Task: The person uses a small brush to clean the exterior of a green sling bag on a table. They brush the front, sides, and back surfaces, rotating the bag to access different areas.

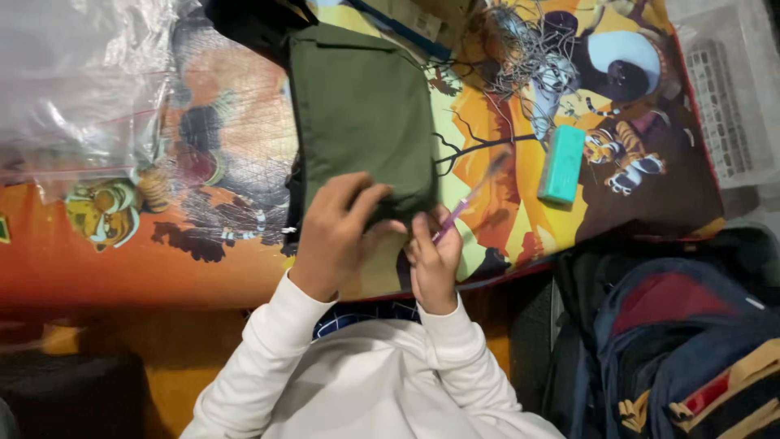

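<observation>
Your left hand [337, 232] lies with fingers spread flat on the near edge of the green cloth [361, 122], while your right hand [433, 252] just beside it pinches a purple pen [470, 197] whose long axis slants up and away to the right

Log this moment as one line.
left hand: pressing green fabric | right hand: holding pink tool at fabric edge | teal block: apart, right
</observation>
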